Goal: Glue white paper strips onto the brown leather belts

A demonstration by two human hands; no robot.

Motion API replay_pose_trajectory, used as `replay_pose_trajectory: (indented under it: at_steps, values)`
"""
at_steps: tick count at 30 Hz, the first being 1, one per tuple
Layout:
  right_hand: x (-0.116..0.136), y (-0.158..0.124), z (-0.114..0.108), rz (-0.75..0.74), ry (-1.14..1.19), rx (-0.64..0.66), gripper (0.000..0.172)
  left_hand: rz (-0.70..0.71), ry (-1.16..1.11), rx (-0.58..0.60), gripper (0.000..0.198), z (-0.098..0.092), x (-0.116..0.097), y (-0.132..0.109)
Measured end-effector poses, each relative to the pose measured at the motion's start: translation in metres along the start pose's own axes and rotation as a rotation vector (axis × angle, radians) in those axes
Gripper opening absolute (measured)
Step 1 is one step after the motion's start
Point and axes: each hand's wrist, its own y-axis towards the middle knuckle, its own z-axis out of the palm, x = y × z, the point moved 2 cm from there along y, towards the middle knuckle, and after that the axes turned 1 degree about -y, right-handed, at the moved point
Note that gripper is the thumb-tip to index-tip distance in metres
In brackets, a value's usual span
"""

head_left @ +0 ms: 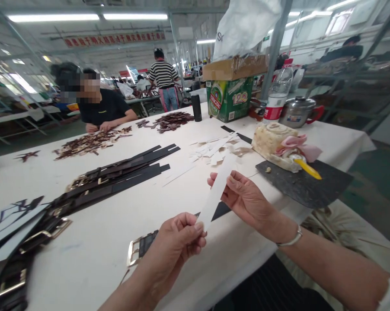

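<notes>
Paper strip (217,194), white and narrow, is the one thing I have up off the desk (84,268). My left hand (174,246) pinches its lower end, and my right hand (247,201) grips it higher up, so my hands are close together, both clamped on this single strip. Just beyond my hands lies one pile of paper scraps (214,149). Under my left hand is a belt buckle (133,252), and beyond my hands runs a row of dark belts (123,168), too overlapped to count, with buckles already on those I can see. Further left of my hands sits a second stack of buckled belts (16,268). Far beyond my left hand are three lots of brown leather pieces: two heaps (87,144) (171,122) and one small stray bit (26,155), all still loose. One co-worker (100,108) sits beside them. Right of my right hand lies one dark mat (298,181), holding a yellow-handled tool (308,169).
</notes>
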Motion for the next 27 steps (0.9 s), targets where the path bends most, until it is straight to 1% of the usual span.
replay_pose_trajectory:
  at_steps: [3, 6, 8, 10, 12, 14, 17, 19, 20, 22, 25, 27]
  values:
    - [-0.001, -0.006, -0.001, 0.009, 0.027, 0.005, 0.017, -0.006, -0.038, 0.029, 0.027, 0.005, 0.004, -0.009]
    - [-0.001, -0.010, 0.001, -0.006, 0.041, 0.066, 0.015, -0.019, -0.116, 0.087, 0.022, 0.009, 0.004, -0.016]
    - [0.000, -0.011, 0.004, -0.010, 0.059, 0.123, 0.021, -0.055, -0.217, 0.125, 0.020, 0.010, 0.006, -0.019]
    - [0.002, -0.012, 0.007, 0.025, 0.108, 0.174, 0.034, -0.117, -0.358, 0.180, 0.019, 0.011, 0.012, -0.020]
    - [0.002, -0.013, 0.009, 0.101, 0.167, 0.224, 0.048, -0.170, -0.513, 0.266, 0.018, 0.015, 0.022, -0.019]
    - [0.002, -0.013, 0.013, 0.172, 0.199, 0.290, 0.053, -0.197, -0.650, 0.385, 0.019, 0.024, 0.035, -0.016]
    - [0.001, -0.014, 0.021, 0.198, 0.197, 0.391, 0.043, -0.225, -0.777, 0.596, 0.021, 0.044, 0.054, -0.013]
    - [-0.001, -0.016, 0.028, 0.211, 0.196, 0.432, 0.035, -0.242, -0.812, 0.702, 0.021, 0.058, 0.062, -0.012]
    - [-0.002, -0.018, 0.032, 0.223, 0.207, 0.442, 0.034, -0.247, -0.817, 0.729, 0.021, 0.064, 0.065, -0.012]
    - [-0.005, -0.021, 0.039, 0.248, 0.253, 0.448, 0.039, -0.240, -0.822, 0.740, 0.024, 0.073, 0.069, -0.013]
    - [-0.009, -0.027, 0.048, 0.282, 0.335, 0.435, 0.047, -0.214, -0.853, 0.734, 0.031, 0.081, 0.076, -0.014]
    - [-0.011, -0.031, 0.051, 0.294, 0.368, 0.407, 0.045, -0.223, -0.868, 0.727, 0.033, 0.084, 0.084, -0.013]
